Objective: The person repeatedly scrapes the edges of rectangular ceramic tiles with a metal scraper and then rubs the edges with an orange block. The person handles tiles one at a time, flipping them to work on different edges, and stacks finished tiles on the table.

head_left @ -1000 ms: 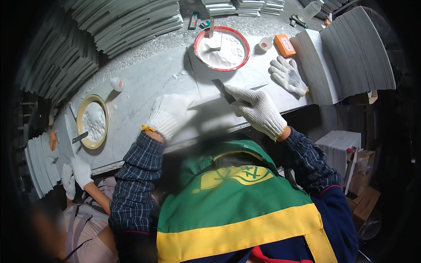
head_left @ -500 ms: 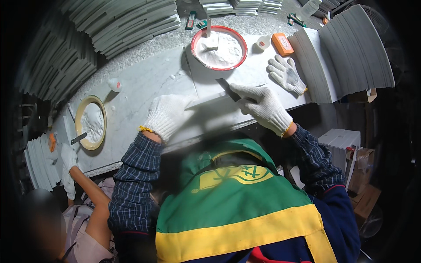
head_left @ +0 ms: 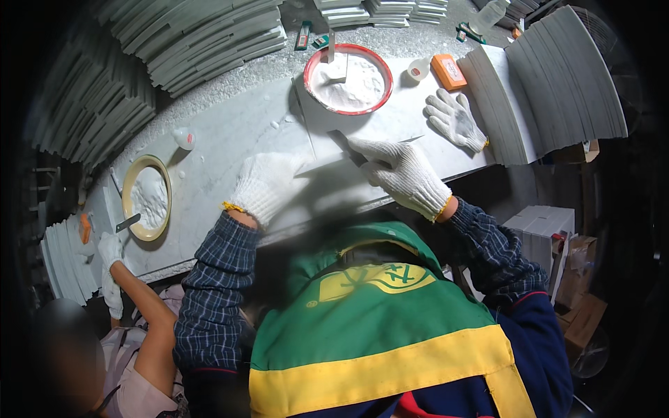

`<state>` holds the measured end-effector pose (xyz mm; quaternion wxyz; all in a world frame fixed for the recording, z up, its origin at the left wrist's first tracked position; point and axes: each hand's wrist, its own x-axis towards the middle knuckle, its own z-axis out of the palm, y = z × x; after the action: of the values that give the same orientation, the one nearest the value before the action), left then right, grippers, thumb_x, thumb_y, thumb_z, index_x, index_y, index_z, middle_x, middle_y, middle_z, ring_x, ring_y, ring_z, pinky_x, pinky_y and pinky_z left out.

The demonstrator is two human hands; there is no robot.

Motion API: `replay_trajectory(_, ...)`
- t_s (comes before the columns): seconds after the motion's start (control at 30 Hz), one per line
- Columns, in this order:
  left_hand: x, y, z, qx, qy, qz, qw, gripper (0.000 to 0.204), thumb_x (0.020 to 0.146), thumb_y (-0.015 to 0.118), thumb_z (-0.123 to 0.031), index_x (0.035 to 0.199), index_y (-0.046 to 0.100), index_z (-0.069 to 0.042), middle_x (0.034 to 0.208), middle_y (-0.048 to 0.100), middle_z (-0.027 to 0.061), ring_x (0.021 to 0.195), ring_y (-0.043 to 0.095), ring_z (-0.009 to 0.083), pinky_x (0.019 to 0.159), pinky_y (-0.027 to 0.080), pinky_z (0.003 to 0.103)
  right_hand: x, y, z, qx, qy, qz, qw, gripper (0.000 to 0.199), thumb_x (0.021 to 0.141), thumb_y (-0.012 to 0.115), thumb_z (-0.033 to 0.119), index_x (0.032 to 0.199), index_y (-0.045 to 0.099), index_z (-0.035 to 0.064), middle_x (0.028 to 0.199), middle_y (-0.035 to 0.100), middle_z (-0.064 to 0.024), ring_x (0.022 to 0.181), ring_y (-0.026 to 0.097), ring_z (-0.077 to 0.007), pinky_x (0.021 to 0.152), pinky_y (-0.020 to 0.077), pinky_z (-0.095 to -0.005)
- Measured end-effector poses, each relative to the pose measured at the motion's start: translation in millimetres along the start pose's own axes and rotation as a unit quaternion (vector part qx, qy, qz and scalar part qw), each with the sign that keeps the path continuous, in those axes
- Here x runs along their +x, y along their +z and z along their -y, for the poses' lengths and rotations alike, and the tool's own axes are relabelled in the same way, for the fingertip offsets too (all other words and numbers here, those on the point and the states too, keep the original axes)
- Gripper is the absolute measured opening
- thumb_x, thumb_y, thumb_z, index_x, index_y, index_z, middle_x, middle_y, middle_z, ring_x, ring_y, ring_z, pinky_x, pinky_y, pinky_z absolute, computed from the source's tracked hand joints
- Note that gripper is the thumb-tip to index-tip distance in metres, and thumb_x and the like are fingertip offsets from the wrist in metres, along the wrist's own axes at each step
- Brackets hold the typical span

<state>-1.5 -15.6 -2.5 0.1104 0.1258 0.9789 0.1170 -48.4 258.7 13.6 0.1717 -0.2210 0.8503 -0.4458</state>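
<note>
My left hand, in a white knitted glove, is closed on the near left end of a thin white slab. The slab is tilted, with its long edge running up to the right above the worktable. In my right hand, also gloved, is a flat scraper with a dark metal blade. The blade lies across the slab's edge, pointing up and left; whether it touches cannot be made out. Beyond my hands stands a red-rimmed bowl of white powder or paste, with a metal scraper in it.
An empty glove, an orange box and a small white bottle lie to the right, beside stacked slabs. More slab stacks rise at the far left. A cream bowl sits near a co-worker's gloved hand.
My right hand has moved left with the scraper, along the slab toward my left hand. My left hand and the slab stay nearly in place.
</note>
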Motion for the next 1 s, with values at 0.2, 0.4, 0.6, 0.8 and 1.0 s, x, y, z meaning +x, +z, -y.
replay_trajectory(0.2, -2, 5, 2, -0.015, 0.003, -0.002, 1.0, 0.032, 0.091, 0.07, -0.037, 0.119, 0.078, -0.023, 0.099, 0.077, 0.0116, 0.088, 0.073, 0.0334, 0.077, 0.058, 0.044, -1, 2, 3, -0.014, 0.026, 0.01, 1.0, 0.043, 0.089, 0.065, 0.008, 0.132, 0.072, 0.0086, 0.1, 0.075, -0.0245, 0.086, 0.076, -0.0372, 0.08, 0.0594, -0.0402)
replay_trajectory(0.4, 0, 5, 4, -0.017, 0.002, 0.001, 1.0, 0.031, 0.092, 0.07, -0.036, 0.12, 0.077, -0.024, 0.103, 0.077, 0.0099, 0.09, 0.073, 0.0331, 0.078, 0.059, 0.044, 0, 4, 3, 0.014, 0.076, 0.0, 0.997, 0.045, 0.088, 0.064, 0.006, 0.132, 0.072, 0.0081, 0.098, 0.076, -0.0239, 0.088, 0.076, -0.0385, 0.082, 0.0595, -0.0398)
replay_trajectory(0.6, -1, 5, 3, -0.002, -0.001, -0.002, 1.0, 0.031, 0.092, 0.069, -0.034, 0.121, 0.078, -0.026, 0.105, 0.077, 0.0084, 0.091, 0.073, 0.0323, 0.078, 0.059, 0.043, 0, 7, 11, 0.012, 0.058, 0.04, 0.997, 0.048, 0.089, 0.064, 0.006, 0.136, 0.07, 0.0076, 0.107, 0.077, -0.0239, 0.095, 0.078, -0.029, 0.087, 0.0592, -0.0362)
replay_trajectory(0.8, -2, 5, 1, -0.007, -0.004, 0.008, 1.0, 0.03, 0.093, 0.069, -0.036, 0.119, 0.078, -0.026, 0.103, 0.077, 0.0078, 0.09, 0.073, 0.0317, 0.078, 0.058, 0.043, -16, -27, -9, 0.173, 0.115, 0.01, 0.978, 0.051, 0.097, 0.069, 0.009, 0.147, 0.062, 0.0031, 0.086, 0.07, -0.0021, 0.076, 0.063, -0.0069, 0.074, 0.0554, -0.0245)
replay_trajectory(1.0, -1, 1, -2, -0.001, -0.005, 0.004, 1.0, 0.032, 0.093, 0.069, -0.04, 0.121, 0.077, -0.025, 0.099, 0.077, 0.0085, 0.088, 0.073, 0.0324, 0.077, 0.058, 0.044, -29, -69, -34, 0.063, 0.04, -0.014, 0.997, 0.056, 0.095, 0.08, 0.018, 0.148, 0.062, 0.0068, 0.095, 0.076, -0.0068, 0.082, 0.068, -0.0098, 0.077, 0.0563, -0.0266)
